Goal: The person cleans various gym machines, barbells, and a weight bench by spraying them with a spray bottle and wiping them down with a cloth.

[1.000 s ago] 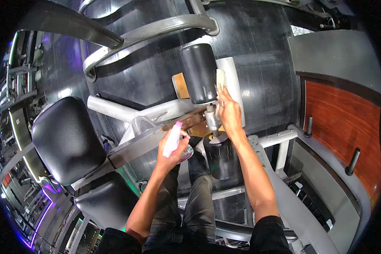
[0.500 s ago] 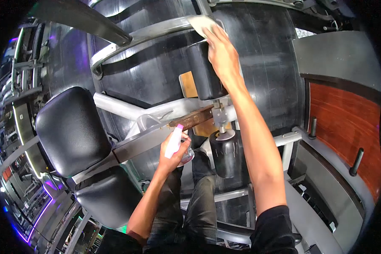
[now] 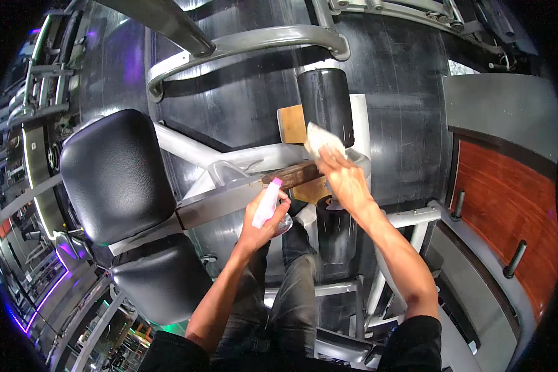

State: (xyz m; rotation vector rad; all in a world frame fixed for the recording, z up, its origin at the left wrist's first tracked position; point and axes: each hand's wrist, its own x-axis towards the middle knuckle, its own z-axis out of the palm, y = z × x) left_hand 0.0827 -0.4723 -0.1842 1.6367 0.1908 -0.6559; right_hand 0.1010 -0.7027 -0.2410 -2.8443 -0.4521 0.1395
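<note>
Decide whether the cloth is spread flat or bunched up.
Bunched: the cloth sits crumpled under the right hand, against the black roller pad.

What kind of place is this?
Most likely a gym: a black padded seat, a black roller pad on a grey metal frame, and more machines at the far left. The left hand holds a spray bottle; the right hand holds a cloth at that pad.

Nothing legible anywhere: no text, label, brand, number or sign readable on the bottle (image 3: 267, 206), the cloth (image 3: 323, 141), the seat pad (image 3: 111, 173), the roller (image 3: 326, 102) or the frame (image 3: 220, 208).
</note>
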